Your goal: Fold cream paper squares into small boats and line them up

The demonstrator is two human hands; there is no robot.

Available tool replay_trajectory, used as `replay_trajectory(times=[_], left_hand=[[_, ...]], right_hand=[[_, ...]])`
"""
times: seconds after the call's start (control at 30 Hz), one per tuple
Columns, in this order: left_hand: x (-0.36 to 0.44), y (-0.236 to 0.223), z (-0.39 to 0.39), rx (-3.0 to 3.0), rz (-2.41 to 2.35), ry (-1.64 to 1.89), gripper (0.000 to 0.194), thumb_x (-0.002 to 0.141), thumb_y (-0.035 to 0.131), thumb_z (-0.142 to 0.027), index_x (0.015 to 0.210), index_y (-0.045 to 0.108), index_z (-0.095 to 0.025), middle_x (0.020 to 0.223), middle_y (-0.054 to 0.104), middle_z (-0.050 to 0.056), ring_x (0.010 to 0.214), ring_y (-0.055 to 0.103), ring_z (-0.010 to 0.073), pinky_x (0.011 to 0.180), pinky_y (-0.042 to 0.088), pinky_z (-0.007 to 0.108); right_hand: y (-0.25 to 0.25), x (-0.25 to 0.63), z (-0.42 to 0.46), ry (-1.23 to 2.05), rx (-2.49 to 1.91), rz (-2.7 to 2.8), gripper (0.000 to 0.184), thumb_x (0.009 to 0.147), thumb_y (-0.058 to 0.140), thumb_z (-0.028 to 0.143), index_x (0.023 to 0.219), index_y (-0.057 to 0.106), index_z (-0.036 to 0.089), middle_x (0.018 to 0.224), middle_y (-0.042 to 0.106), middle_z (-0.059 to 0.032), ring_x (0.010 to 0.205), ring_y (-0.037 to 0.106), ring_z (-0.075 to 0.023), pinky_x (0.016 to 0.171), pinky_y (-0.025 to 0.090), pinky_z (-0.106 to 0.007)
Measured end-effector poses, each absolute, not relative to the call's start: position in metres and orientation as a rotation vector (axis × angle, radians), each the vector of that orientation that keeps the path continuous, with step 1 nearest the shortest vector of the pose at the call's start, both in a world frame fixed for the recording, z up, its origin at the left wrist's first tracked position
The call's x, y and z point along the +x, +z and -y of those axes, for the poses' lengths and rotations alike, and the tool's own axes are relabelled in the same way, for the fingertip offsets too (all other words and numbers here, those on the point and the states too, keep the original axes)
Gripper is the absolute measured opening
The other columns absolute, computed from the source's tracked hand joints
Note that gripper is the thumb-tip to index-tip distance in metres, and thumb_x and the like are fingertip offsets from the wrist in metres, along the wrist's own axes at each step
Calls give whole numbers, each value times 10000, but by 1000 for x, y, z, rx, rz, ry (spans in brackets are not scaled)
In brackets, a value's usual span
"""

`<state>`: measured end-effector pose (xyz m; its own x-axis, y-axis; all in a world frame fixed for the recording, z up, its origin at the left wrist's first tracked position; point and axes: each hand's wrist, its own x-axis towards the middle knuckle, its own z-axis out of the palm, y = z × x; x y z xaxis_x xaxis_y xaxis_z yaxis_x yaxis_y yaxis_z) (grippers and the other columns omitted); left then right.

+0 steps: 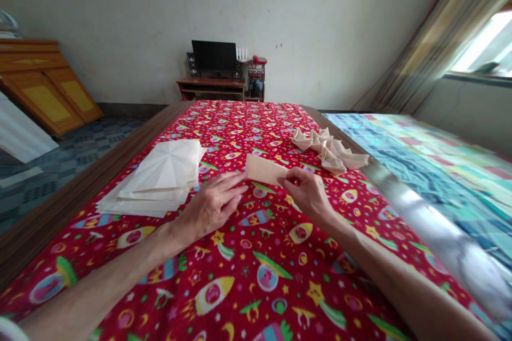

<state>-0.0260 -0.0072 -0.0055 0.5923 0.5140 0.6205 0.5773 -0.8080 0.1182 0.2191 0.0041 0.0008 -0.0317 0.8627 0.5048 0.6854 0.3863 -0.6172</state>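
Note:
A small folded piece of cream paper (263, 169) is pinched at its right end by my right hand (307, 192), just above the red patterned cloth (256, 266). My left hand (214, 203) rests on the cloth with its fingers stretched flat towards the paper's left end, holding nothing. A stack of creased white paper sheets (160, 176) lies to the left of my left hand. A cluster of folded cream paper shapes (330, 149) sits beyond my right hand, near the table's right edge.
The cloth covers a long wooden table (60, 208). A bed with a blue patterned cover (432, 170) runs along the right. A wooden cabinet (44, 85) stands at the left, and a desk with a monitor (214, 56) at the far wall.

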Motion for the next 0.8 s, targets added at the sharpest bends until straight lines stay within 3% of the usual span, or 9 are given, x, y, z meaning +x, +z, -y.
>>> replay_trajectory(times=[0.13,0.23,0.33,0.47,0.57,0.8], left_hand=[[-27,5,9,-2562,979,-1099,505,884,415,-77,1378,377,-174,1395,447,88,1285,400,205,1075,368,404],[-23,5,12,-2524,981,-1071,586,879,462,-107,1428,270,-181,1431,393,99,1312,353,231,1083,345,431],[-17,-1,17,-2635,931,-916,494,882,522,-184,1358,394,-197,1365,470,89,1252,404,244,1047,373,434],[-9,-10,19,-2765,898,-791,230,889,538,-247,1104,604,-199,1099,619,67,1034,529,218,897,462,380],[-4,-15,18,-2855,891,-816,172,917,487,-228,962,645,-177,939,637,47,901,561,172,814,485,310],[1,-22,7,-2942,1089,-1071,154,889,532,-218,825,666,-178,848,649,27,801,599,142,734,482,258]], right_hand=[[10,224,2,-220,-1116,1931,149,848,535,243,732,603,179,727,613,-25,689,538,-134,637,396,-241],[6,221,12,-441,-996,2212,173,892,469,193,791,608,175,803,621,-51,759,513,-155,664,379,-262],[-3,215,20,-495,-947,2424,194,908,437,176,799,597,169,815,600,-54,743,464,-160,638,345,-277],[-10,213,24,-435,-941,2535,205,916,435,190,771,579,165,786,569,-46,725,437,-158,614,317,-283],[-10,217,24,-324,-963,2560,218,922,442,191,774,600,166,785,576,-42,724,459,-149,605,326,-267],[-16,231,26,0,-1086,2441,206,926,471,260,899,658,179,843,632,-42,737,559,-123,643,404,-223]])
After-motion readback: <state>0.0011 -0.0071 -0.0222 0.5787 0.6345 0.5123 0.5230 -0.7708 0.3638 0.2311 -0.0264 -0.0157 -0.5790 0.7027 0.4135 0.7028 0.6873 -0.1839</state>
